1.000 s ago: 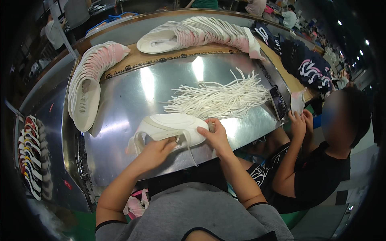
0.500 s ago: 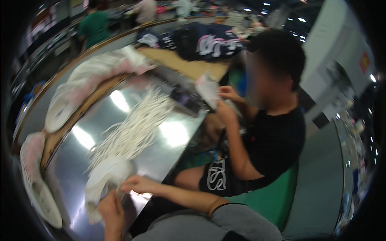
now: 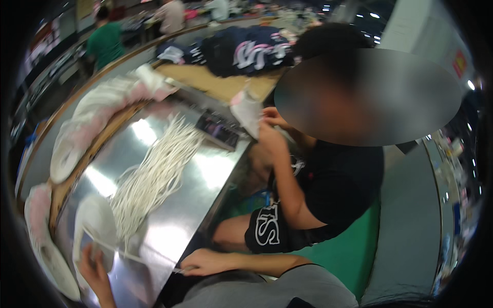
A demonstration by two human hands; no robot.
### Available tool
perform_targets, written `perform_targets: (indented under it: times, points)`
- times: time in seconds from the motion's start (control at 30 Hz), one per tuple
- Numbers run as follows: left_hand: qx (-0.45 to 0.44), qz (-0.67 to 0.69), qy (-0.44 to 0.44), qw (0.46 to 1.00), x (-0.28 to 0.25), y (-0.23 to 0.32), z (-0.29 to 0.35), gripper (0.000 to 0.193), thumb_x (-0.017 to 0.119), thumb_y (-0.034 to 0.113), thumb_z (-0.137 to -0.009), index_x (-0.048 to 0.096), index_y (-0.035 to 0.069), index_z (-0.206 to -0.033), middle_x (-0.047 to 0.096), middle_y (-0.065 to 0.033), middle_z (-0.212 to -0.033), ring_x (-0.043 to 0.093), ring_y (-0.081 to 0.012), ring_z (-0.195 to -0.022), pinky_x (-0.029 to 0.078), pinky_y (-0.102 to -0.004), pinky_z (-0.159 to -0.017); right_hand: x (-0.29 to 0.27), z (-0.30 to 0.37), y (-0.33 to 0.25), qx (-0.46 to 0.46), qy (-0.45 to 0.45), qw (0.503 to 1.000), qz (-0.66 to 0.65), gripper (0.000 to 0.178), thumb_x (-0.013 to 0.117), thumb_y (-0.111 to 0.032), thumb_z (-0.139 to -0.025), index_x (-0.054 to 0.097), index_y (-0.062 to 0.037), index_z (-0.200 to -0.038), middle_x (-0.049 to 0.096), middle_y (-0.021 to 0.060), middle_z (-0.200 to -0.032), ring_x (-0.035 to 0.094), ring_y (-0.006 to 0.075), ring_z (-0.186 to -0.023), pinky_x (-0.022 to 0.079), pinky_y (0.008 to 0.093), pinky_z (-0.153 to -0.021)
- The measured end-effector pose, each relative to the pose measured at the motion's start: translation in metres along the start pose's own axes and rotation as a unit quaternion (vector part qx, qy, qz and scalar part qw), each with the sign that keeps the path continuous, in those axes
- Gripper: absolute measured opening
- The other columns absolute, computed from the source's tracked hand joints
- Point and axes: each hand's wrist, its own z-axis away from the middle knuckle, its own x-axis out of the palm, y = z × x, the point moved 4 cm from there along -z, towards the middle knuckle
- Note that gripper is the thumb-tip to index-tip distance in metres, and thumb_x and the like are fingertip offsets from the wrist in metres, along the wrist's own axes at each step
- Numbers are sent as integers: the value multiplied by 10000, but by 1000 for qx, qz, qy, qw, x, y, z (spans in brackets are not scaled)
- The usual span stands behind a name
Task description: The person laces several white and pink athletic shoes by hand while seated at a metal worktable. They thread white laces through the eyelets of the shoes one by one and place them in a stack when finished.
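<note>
A white shoe upper (image 3: 95,213) is near the left front of the metal table. My left hand (image 3: 95,272) is closed at its near part, the fingers slightly blurred. From the upper a white shoelace (image 3: 138,258) runs rightward, drawn fairly straight, to my right hand (image 3: 205,262). That hand is at the table's front edge, fingers pinched on the lace end. Just beyond the upper lies a loose bundle of white shoelaces (image 3: 154,177).
Stacked white and pink uppers (image 3: 97,115) line the raised left ledge, with more uppers (image 3: 43,241) nearer me. A co-worker (image 3: 334,195) sits close on my right, holding another upper (image 3: 247,110). Dark fabric pieces (image 3: 246,49) are piled at the far end.
My hands have moved apart; the right went rightward, drawing the lace out. My left hand and the upper shifted left. The co-worker still holds an upper.
</note>
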Motion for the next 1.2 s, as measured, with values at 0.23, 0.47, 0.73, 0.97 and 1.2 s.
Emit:
perform_targets:
  times: [0.23,0.47,0.73,0.97,1.2]
  points:
    - [-67,139,7,988,-55,80,-7,324,681,0,-892,626,-8,-1212,644,-72,-1182,630,-125,-953,511,-239,-852,-17,55,-17,113,-23,990,-80,87,671,-112,-896,703,-34,-919,630,61,-854,613,177,-738,472,298,-627]
    - [-23,-68,-244,967,33,40,51,244,684,228,-883,676,64,-1063,701,-164,-881,687,-319,-770,537,-405,-707,-33,-24,-54,192,105,889,-401,133,672,-111,-909,661,-5,-988,636,7,-813,581,122,-748,455,240,-704]
    - [-41,-97,-320,942,52,28,51,295,664,282,-888,658,75,-1099,683,-163,-906,658,-359,-842,504,-424,-734,1,-101,-26,67,161,976,-126,151,692,-100,-876,673,-35,-1011,683,80,-880,622,157,-717,495,278,-649]
    - [-23,-128,-284,950,48,50,37,237,615,265,-926,658,76,-1061,683,-131,-904,653,-346,-816,498,-452,-703,9,-113,-21,35,195,977,-79,174,701,-117,-862,661,-48,-1016,675,120,-893,667,261,-732,523,327,-643]
    - [-65,-143,-261,953,71,45,30,203,661,280,-896,724,87,-894,657,-128,-713,645,-322,-664,486,-397,-606,6,-110,-25,46,282,949,-130,233,668,-144,-904,590,-30,-1092,679,140,-902,681,285,-803,527,356,-690]
